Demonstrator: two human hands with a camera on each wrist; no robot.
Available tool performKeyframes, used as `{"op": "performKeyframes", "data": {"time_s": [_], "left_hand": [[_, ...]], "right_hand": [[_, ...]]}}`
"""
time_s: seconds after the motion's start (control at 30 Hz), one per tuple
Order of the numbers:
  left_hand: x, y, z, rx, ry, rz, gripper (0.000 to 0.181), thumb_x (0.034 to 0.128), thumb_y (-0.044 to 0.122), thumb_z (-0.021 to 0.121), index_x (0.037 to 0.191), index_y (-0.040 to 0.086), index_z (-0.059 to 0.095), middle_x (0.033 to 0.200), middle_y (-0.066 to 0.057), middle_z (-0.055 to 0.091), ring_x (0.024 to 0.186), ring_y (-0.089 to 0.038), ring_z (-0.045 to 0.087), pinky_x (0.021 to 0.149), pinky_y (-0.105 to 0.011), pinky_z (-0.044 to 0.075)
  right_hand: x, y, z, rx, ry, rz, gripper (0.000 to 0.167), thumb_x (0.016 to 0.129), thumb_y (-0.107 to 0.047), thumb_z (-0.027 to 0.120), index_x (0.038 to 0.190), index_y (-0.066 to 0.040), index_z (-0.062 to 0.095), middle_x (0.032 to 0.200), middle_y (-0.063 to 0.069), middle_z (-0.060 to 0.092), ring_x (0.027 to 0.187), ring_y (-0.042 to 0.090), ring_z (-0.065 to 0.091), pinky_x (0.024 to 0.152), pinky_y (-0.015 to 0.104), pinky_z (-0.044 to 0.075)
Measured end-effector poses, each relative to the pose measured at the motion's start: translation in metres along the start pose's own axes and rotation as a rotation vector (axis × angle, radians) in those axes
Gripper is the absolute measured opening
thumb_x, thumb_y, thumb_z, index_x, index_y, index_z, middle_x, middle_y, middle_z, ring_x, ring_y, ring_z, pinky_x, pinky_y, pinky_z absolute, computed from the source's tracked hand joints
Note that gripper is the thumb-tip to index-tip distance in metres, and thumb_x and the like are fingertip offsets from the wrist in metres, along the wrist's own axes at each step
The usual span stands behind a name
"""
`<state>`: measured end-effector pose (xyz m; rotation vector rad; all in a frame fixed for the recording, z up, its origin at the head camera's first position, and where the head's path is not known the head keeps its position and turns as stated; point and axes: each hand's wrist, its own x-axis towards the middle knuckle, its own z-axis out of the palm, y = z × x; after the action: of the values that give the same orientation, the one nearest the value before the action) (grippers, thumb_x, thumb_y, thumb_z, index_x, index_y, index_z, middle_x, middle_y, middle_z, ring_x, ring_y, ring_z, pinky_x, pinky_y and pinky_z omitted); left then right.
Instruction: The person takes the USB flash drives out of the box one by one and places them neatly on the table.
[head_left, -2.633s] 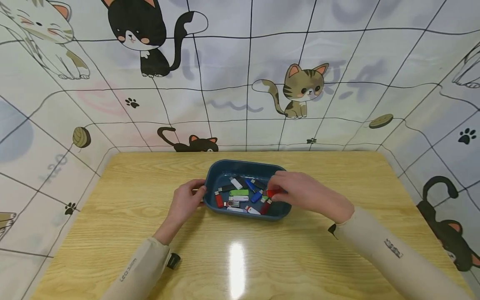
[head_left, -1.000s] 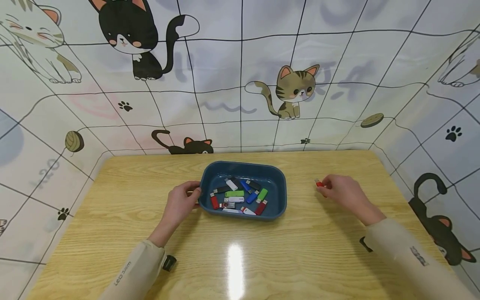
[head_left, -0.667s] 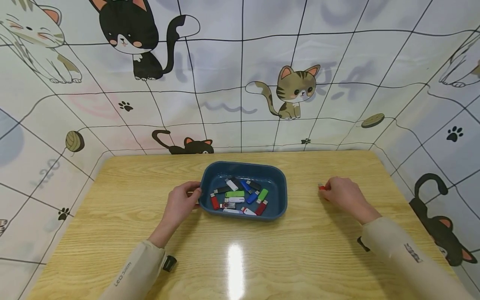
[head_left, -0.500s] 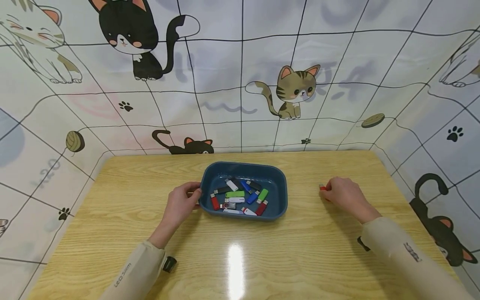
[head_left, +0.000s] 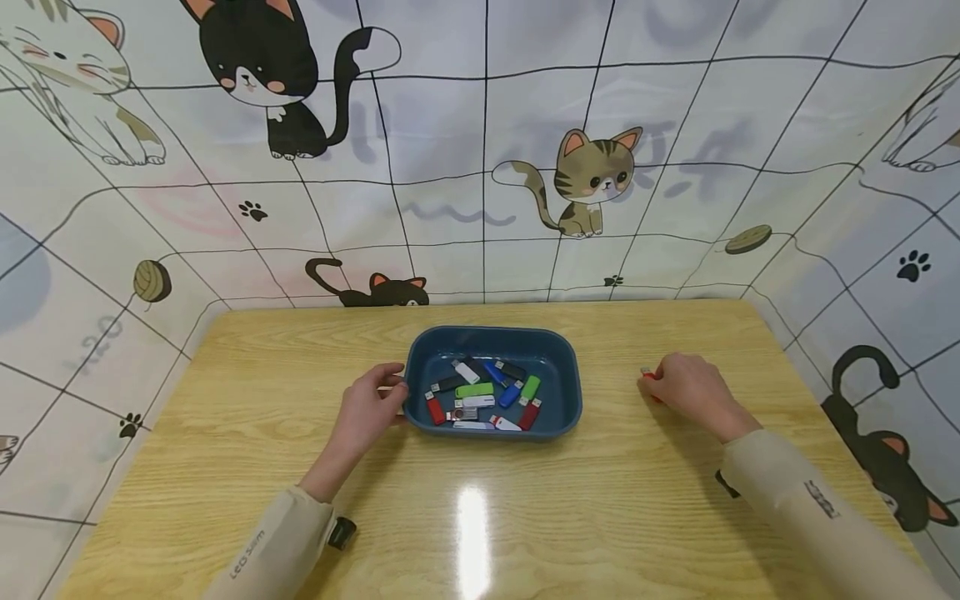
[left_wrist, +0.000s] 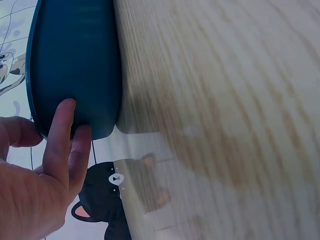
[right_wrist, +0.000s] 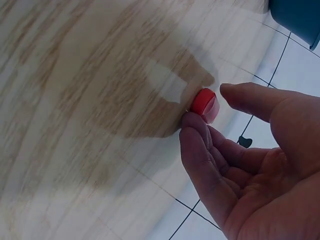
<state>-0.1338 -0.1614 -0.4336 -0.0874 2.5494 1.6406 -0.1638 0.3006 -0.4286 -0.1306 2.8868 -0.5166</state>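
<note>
A dark blue tray (head_left: 567, 417) holds several USB sticks, among them a green one (head_left: 474, 390), a red one (head_left: 435, 408) and a blue one (head_left: 510, 394). At its left end my left hand (head_left: 363, 412) touches the outer wall with extended fingers, seen too in the left wrist view, the hand (left_wrist: 47, 180) low against the tray (left_wrist: 75, 60). Right of the tray, my right hand (head_left: 697, 396) is low over the table at another red stick (head_left: 648, 375). In the right wrist view the red stick (right_wrist: 204, 102) touches the fingertips, while the thumb stands apart from it.
The wooden table (head_left: 570, 517) runs back to a cloth wall (head_left: 450, 208) printed with cats and grid lines. A similar printed cloth stands on both sides. A bright light reflection lies on the front part of the table.
My right hand has moved from inside the tray out to the right with the red stick, then down to the table. The tray has shifted very slightly right, my left hand staying at its end.
</note>
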Motion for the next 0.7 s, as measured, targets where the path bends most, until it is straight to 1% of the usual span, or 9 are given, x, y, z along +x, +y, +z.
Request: {"op": "performKeyframes", "data": {"time_s": [0.07, 0.17, 0.2, 0.3, 0.4, 0.5, 0.6, 0.67, 0.7], "left_hand": [[0.001, 0.001, 0.000, 0.003, -0.013, -0.010, 0.041, 0.1025, 0.009, 0.056, 0.141, -0.003, 0.057, 0.123, -0.023, 0.064, 0.102, -0.034, 0.071, 0.071, -0.040, 0.064], [0.004, 0.000, -0.001, 0.022, -0.033, 0.000, 0.039, 0.1042, 0.013, 0.055, 0.138, -0.005, 0.059, 0.123, -0.024, 0.064, 0.098, -0.033, 0.072, 0.071, -0.040, 0.064], [0.006, 0.000, -0.002, 0.029, -0.034, -0.002, 0.038, 0.1050, 0.015, 0.054, 0.137, -0.005, 0.060, 0.123, -0.023, 0.064, 0.098, -0.032, 0.072, 0.071, -0.039, 0.064], [0.013, 0.000, -0.003, 0.052, -0.042, 0.016, 0.038, 0.1069, 0.020, 0.054, 0.136, -0.005, 0.061, 0.123, -0.023, 0.064, 0.097, -0.033, 0.072, 0.070, -0.036, 0.064], [0.019, -0.001, -0.004, 0.055, -0.050, 0.021, 0.038, 0.1068, 0.020, 0.055, 0.136, -0.003, 0.061, 0.127, -0.022, 0.064, 0.101, -0.033, 0.071, 0.069, -0.034, 0.063], [0.022, -0.002, -0.005, 0.023, -0.079, 0.016, 0.039, 0.1067, 0.018, 0.054, 0.138, -0.004, 0.059, 0.135, -0.023, 0.060, 0.107, -0.034, 0.069, 0.070, -0.036, 0.063], [0.023, -0.004, -0.005, -0.035, -0.107, -0.012, 0.041, 0.1076, 0.016, 0.052, 0.143, -0.005, 0.054, 0.138, -0.025, 0.057, 0.109, -0.035, 0.067, 0.073, -0.038, 0.064], [0.023, -0.005, -0.005, -0.072, -0.118, -0.032, 0.042, 0.1082, 0.016, 0.050, 0.145, -0.004, 0.052, 0.138, -0.025, 0.056, 0.109, -0.036, 0.066, 0.075, -0.040, 0.064], [0.023, -0.005, -0.005, -0.081, -0.121, -0.036, 0.042, 0.1083, 0.015, 0.050, 0.146, -0.004, 0.051, 0.138, -0.026, 0.056, 0.108, -0.036, 0.067, 0.075, -0.040, 0.064]], "right_hand": [[0.001, 0.000, 0.000, -0.005, 0.007, -0.001, 0.051, 0.097, -0.022, 0.062, 0.050, -0.018, 0.044, 0.047, -0.008, 0.026, 0.048, 0.009, 0.023, 0.049, 0.025, 0.021], [0.001, -0.001, 0.000, -0.006, 0.016, 0.005, 0.050, 0.096, -0.019, 0.061, 0.049, -0.018, 0.044, 0.047, -0.008, 0.026, 0.047, 0.010, 0.024, 0.049, 0.025, 0.021], [0.001, -0.001, 0.000, -0.006, 0.017, 0.008, 0.050, 0.096, -0.019, 0.061, 0.049, -0.018, 0.044, 0.047, -0.008, 0.026, 0.047, 0.010, 0.024, 0.049, 0.026, 0.022], [0.000, -0.001, -0.001, -0.003, 0.022, 0.013, 0.049, 0.096, -0.018, 0.061, 0.049, -0.018, 0.045, 0.047, -0.008, 0.026, 0.048, 0.010, 0.025, 0.049, 0.026, 0.022], [0.000, -0.001, -0.001, -0.006, 0.029, 0.011, 0.049, 0.095, -0.017, 0.060, 0.049, -0.018, 0.044, 0.047, -0.008, 0.026, 0.047, 0.010, 0.025, 0.049, 0.026, 0.022], [0.000, 0.000, 0.000, -0.008, 0.036, 0.007, 0.049, 0.094, -0.018, 0.060, 0.048, -0.019, 0.042, 0.047, -0.009, 0.025, 0.047, 0.010, 0.024, 0.049, 0.026, 0.022], [-0.001, 0.001, 0.000, -0.006, 0.023, 0.017, 0.051, 0.098, -0.024, 0.059, 0.050, -0.019, 0.043, 0.047, -0.008, 0.026, 0.048, 0.010, 0.024, 0.049, 0.026, 0.022], [-0.002, 0.001, -0.003, -0.003, 0.009, 0.042, 0.050, 0.100, -0.031, 0.057, 0.053, -0.016, 0.048, 0.049, -0.006, 0.031, 0.049, 0.012, 0.029, 0.050, 0.027, 0.025], [-0.003, 0.000, -0.006, 0.004, 0.006, 0.055, 0.049, 0.102, -0.034, 0.056, 0.058, -0.014, 0.053, 0.051, -0.005, 0.038, 0.050, 0.013, 0.033, 0.051, 0.029, 0.028]]}}
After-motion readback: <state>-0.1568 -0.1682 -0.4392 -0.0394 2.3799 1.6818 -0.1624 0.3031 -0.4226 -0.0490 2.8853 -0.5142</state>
